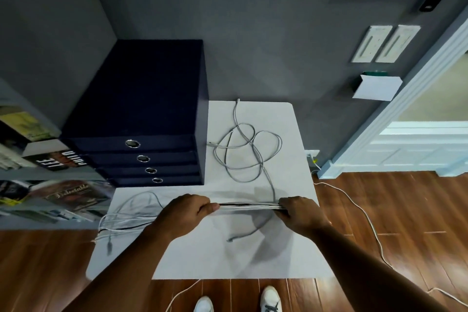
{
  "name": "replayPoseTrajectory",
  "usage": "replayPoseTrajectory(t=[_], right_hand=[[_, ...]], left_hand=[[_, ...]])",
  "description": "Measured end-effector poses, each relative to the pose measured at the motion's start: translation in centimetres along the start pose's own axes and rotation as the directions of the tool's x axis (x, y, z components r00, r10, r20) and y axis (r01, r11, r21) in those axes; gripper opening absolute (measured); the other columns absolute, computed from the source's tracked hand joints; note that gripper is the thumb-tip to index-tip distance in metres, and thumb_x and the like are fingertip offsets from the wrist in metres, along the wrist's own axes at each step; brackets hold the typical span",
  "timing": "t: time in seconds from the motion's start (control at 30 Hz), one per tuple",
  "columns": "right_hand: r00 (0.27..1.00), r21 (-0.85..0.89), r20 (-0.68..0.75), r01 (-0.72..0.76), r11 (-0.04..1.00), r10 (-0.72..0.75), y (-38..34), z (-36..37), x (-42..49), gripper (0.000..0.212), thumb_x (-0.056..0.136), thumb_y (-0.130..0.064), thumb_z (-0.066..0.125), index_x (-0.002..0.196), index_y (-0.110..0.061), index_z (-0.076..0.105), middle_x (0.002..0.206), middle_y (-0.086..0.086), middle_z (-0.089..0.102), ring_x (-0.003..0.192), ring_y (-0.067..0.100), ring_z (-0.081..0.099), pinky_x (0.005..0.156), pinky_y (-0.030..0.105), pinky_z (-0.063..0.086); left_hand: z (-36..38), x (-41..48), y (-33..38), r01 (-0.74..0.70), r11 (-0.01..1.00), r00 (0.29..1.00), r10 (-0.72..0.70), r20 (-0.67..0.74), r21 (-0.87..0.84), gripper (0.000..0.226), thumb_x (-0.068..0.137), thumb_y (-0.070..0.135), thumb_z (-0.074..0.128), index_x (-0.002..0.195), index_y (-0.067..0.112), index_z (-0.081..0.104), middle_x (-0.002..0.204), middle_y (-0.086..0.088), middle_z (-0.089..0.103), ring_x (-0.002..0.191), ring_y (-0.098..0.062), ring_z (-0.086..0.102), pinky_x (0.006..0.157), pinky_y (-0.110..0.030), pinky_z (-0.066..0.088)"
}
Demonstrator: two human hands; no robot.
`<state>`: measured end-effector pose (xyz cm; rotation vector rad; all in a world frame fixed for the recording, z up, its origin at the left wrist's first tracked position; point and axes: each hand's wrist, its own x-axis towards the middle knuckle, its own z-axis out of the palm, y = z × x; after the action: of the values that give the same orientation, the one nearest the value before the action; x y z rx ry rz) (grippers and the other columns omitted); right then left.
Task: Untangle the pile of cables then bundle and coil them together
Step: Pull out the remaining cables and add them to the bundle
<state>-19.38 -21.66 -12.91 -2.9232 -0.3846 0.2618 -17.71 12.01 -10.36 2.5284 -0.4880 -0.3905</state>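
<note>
A bundle of cables (249, 206) is held taut above the white table (291, 256) — gripped by the curled fingers of the left hand (186, 213) and right hand (300, 215). Loose grey loops (247, 152) lie behind.

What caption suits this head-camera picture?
Left hand and right hand hold a taut bundle of white and black cables over the white table; a loose grey cable loops behind.

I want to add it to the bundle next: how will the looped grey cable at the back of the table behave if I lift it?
Probably floppy: the grey cable lies in loose, overlapping loops on the white table, so it would likely sag and trail. It looks thin, so it is probably light. Where strands cross, it may snag or tighten.
</note>
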Motion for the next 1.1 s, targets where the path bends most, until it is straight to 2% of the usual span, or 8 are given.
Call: replayPoseTrajectory(t=[0.4,0.5,0.63,0.73,0.8,0.87,1.0,1.1], right_hand=[[0.966,0.059,0.058,0.247,0.967,-0.25,-14.2,-1.0,4.9,0.037,0.099,-0.048,0.042,0.111,-0.016,0.056,0.1,0.008,0.069,0.088,0.033,0.066,0.069,0.034,0.044],[0.967,0.064,0.137,0.209,0.976,-0.216,-14.4,-1.1,5.1,0.047,0.1,-0.056,0.035,0.108,-0.018,0.062,0.1,0.008,0.07,0.09,0.031,0.065,0.072,0.035,0.046],[0.96,0.043,0.16,0.225,0.974,-0.229,-14.2,-1.6,5.1,0.047,0.1,-0.057,0.035,0.104,-0.019,0.062,0.1,0.008,0.07,0.092,0.031,0.065,0.071,0.033,0.045],[0.96,0.055,0.144,0.236,0.97,-0.241,-14.2,-1.7,5.2,0.045,0.1,-0.057,0.036,0.099,-0.019,0.061,0.098,0.008,0.07,0.091,0.032,0.065,0.068,0.032,0.04],[0.956,0.061,0.148,0.248,0.967,-0.255,-14.2,-1.9,5.2,0.041,0.1,-0.053,0.037,0.097,-0.019,0.06,0.098,0.007,0.07,0.09,0.031,0.065,0.067,0.031,0.038],[0.95,0.063,0.157,0.262,0.963,-0.269,-14.3,-2.1,5.2,0.036,0.1,-0.047,0.039,0.097,-0.018,0.06,0.099,0.007,0.07,0.092,0.03,0.065,0.067,0.031,0.038],[0.945,0.064,0.15,0.286,0.956,-0.292,-14.3,-2.2,4.9,0.039,0.101,-0.048,0.037,0.101,-0.018,0.061,0.098,0.005,0.07,0.088,0.028,0.065,0.067,0.032,0.041],[0.939,0.065,0.143,0.306,0.95,-0.312,-14.6,-2.1,4.6,0.046,0.101,-0.054,0.033,0.101,-0.019,0.062,0.092,0.002,0.07,0.08,0.023,0.064,0.062,0.028,0.036]], left_hand=[[0.0,-0.5,0.0,0.051,0.994,0.997,-0.045,-0.068,0.093,0.05,0.098,0.063,0.037,0.077,0.021,0.055,0.069,0.004,0.059,0.067,-0.014,0.056,0.062,-0.034,0.043],[0.6,-1.5,0.3,0.063,0.998,0.974,-0.06,-0.22,0.005,0.041,0.098,0.06,0.039,0.086,0.025,0.054,0.073,0.011,0.058,0.067,-0.008,0.056,0.061,-0.023,0.044],[2.5,-3.7,0.7,-0.152,0.986,0.805,0.081,-0.588,-0.073,0.033,0.102,0.045,0.044,0.103,0.018,0.062,0.099,0.005,0.064,0.091,-0.007,0.06,0.08,-0.017,0.051],[4.5,-5.6,2.9,-0.181,0.917,0.814,-0.064,-0.577,-0.356,0.039,0.101,0.051,0.043,0.087,0.02,0.064,0.082,0.009,0.066,0.08,-0.012,0.065,0.076,-0.024,0.053],[5.3,-5.6,5.1,-0.008,0.701,0.843,-0.378,-0.382,-0.713,0.051,0.098,0.06,0.043,0.079,0.019,0.066,0.07,0.006,0.07,0.069,-0.018,0.069,0.07,-0.034,0.059],[5.6,-4.3,6.1,0.089,0.364,0.754,-0.633,-0.176,-0.927,0.05,0.098,0.05,0.046,0.085,0.009,0.072,0.074,-0.004,0.076,0.071,-0.024,0.074,0.074,-0.043,0.062],[4.4,-2.0,5.8,-0.01,-0.098,0.586,-0.807,0.073,-0.995,0.038,0.1,0.038,0.056,0.094,0.003,0.07,0.086,-0.013,0.077,0.081,-0.029,0.075,0.077,-0.042,0.061],[2.8,-0.4,5.6,-0.167,-0.338,0.502,-0.837,0.215,-0.926,0.03,0.102,0.026,0.056,0.082,0.003,0.057,0.067,-0.012,0.065,0.058,-0.026,0.066,0.066,-0.039,0.058]])
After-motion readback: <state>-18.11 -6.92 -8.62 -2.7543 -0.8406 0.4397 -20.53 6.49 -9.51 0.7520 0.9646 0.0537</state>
